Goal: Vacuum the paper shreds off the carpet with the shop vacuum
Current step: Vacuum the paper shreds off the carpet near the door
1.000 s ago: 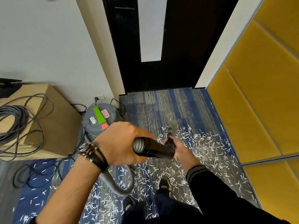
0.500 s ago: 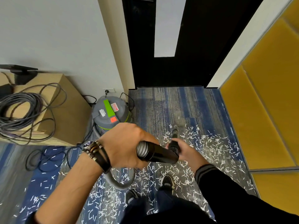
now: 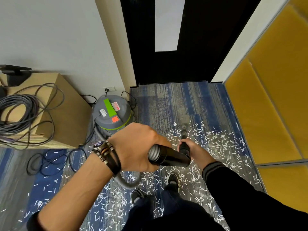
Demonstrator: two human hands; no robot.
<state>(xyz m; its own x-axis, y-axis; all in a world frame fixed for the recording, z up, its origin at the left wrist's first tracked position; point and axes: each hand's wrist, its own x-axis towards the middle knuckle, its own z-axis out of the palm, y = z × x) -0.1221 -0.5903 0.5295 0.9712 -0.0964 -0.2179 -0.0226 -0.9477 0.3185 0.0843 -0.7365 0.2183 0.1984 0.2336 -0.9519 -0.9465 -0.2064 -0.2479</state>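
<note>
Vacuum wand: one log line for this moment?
left hand: grips hose end | right hand: grips wand | nozzle: among shreds

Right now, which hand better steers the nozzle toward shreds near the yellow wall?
Right, probably: right hand grips the wand nearer the nozzle and those shreds; left hand holds its hose end.

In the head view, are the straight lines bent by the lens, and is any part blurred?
Head view: yes, the door frame and yellow wall panels lean and bend toward the edges; the wand is smeared at its tip, while the left hand looks sharp.
</note>
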